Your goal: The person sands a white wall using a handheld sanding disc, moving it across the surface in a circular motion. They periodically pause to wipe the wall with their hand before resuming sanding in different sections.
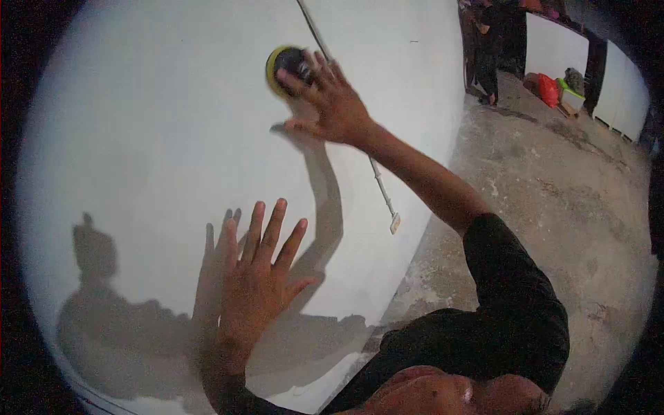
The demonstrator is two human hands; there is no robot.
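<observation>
My right hand (330,100) is on a round black pad with a yellow rim (274,69), which lies against the white wall (173,124). Its fingers reach over the black part and its thumb points left, beside the pad. Lower down, my left hand (259,280) is spread against or just in front of the same wall, fingers up and thumb to the right, with nothing in it. Whether its palm touches the surface is hard to tell.
A thin conduit runs down the wall, partly behind my right hand, to a small switch box (395,223). Stained concrete floor (539,200) lies to the right. Farther back are a person in dark clothes (487,52), a red bag (548,90) and white panels (553,48).
</observation>
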